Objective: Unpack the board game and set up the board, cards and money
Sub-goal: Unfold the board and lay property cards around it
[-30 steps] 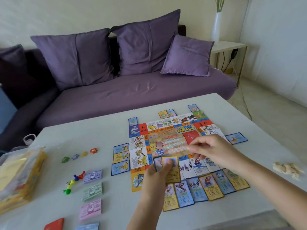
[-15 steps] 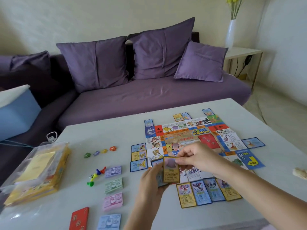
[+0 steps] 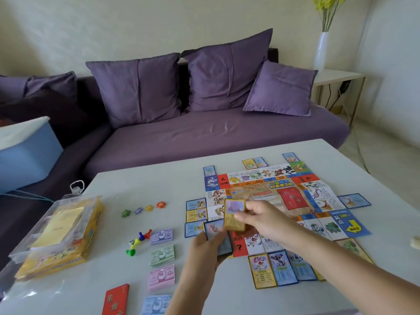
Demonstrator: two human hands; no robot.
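Note:
The colourful game board (image 3: 293, 198) lies flat on the white table (image 3: 159, 189), with property cards laid round its edges. My left hand (image 3: 204, 248) grips a small stack of cards (image 3: 216, 230) above the board's near left corner. My right hand (image 3: 266, 220) pinches a yellow-framed card (image 3: 234, 214) just above that stack. Money piles in purple (image 3: 161, 235), green (image 3: 162, 255), pink (image 3: 161, 275) and blue (image 3: 156, 303) form a column to the left. A red card deck (image 3: 116, 300) lies at the near edge.
The yellow game box (image 3: 61, 242) under a clear plastic bag sits at the table's left. Coloured pawns (image 3: 138, 242) and small star tokens (image 3: 144, 209) lie between box and money. A purple sofa (image 3: 204, 133) stands behind the table; a blue box (image 3: 25, 153) is at left.
The camera has swung left and up. My right hand took the yellow-framed card off the top of the stack in my left hand and lifted it up and away from the stack.

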